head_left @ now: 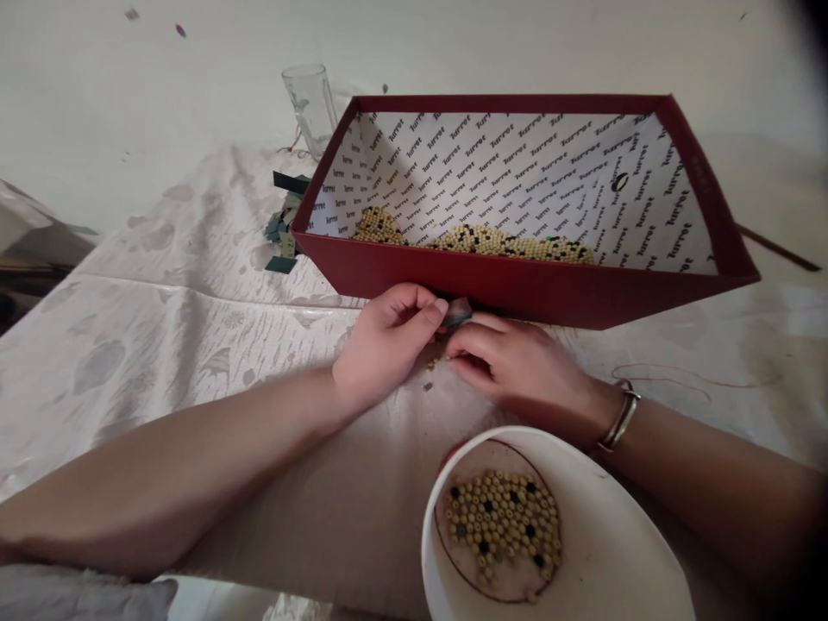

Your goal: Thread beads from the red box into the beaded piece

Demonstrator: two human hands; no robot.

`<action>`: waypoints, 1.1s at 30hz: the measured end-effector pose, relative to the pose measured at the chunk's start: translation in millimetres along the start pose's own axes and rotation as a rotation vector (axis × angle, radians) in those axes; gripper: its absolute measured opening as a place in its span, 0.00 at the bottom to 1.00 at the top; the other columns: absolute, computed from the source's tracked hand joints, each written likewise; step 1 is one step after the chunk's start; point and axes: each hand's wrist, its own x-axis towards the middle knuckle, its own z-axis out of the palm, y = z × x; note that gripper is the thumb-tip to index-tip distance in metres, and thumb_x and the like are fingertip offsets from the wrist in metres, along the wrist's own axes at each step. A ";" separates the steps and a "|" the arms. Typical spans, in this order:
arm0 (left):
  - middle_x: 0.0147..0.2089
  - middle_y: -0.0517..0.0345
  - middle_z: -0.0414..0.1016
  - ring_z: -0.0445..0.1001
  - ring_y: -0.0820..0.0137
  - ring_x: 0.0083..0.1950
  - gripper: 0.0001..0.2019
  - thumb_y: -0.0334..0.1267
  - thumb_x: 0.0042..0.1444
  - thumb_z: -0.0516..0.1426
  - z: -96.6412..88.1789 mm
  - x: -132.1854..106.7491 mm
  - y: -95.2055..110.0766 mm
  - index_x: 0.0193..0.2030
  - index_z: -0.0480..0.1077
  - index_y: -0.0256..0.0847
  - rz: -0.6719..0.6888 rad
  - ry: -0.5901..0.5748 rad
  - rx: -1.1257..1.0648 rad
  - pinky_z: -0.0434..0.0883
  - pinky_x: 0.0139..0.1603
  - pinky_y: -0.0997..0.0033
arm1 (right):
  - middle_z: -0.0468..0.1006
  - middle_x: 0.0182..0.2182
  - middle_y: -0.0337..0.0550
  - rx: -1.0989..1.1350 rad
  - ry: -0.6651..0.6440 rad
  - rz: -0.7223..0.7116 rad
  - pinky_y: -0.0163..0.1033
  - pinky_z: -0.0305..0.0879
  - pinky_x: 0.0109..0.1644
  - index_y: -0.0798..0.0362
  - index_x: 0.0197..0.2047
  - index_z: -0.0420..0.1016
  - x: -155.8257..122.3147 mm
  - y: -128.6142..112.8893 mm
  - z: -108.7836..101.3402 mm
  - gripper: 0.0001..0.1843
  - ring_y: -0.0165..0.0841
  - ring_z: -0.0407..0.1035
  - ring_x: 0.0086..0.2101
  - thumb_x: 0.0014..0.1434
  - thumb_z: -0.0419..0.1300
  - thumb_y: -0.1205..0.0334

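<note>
My left hand (394, 341) is closed in a pinch on a small grey-green flat piece (458, 312), just in front of the red box. My right hand (523, 362) sits beside it, fingers curled, thumb and forefinger pressed together near the tablecloth; whatever they grip is too small to name. A few tiny light bits (430, 366) lie on the cloth between the hands. Below the right hand, a white tub (621, 535) holds a layer of pale wooden beads (498, 517) with some black ones among them.
The dark red box (517, 280), lined with printed white paper, holds heaps of pale and black beads (485, 240). Green flat scraps (282, 226) lie at its left corner, near a clear glass (310, 108). A thin thread (686, 379) trails on the right over the patterned tablecloth (161, 319).
</note>
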 end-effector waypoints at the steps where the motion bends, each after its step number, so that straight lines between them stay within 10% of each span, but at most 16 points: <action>1: 0.26 0.62 0.65 0.62 0.78 0.28 0.10 0.44 0.53 0.52 -0.4 0.1 0.3 0.30 0.64 0.38 0.000 -0.003 -0.002 0.62 0.30 0.78 | 0.72 0.32 0.38 0.025 0.008 -0.010 0.33 0.58 0.33 0.51 0.33 0.70 -1.6 0.3 -1.6 0.06 0.28 0.66 0.30 0.55 0.52 0.64; 12: 0.25 0.62 0.62 0.58 0.78 0.26 0.10 0.43 0.53 0.52 -2.5 -1.0 3.5 0.30 0.65 0.37 0.040 -0.154 0.128 0.58 0.26 0.78 | 0.72 0.33 0.40 0.093 0.343 0.043 0.33 0.64 0.36 0.52 0.33 0.71 -5.5 0.8 -8.6 0.05 0.27 0.67 0.31 0.54 0.54 0.65; 33: 0.25 0.64 0.60 0.57 0.79 0.26 0.11 0.44 0.54 0.51 -2.4 -0.6 3.5 0.29 0.62 0.37 0.037 -0.204 0.156 0.58 0.26 0.79 | 0.70 0.29 0.39 0.045 0.401 0.073 0.33 0.63 0.34 0.53 0.29 0.68 -2.5 0.5 -5.1 0.03 0.27 0.65 0.27 0.50 0.55 0.69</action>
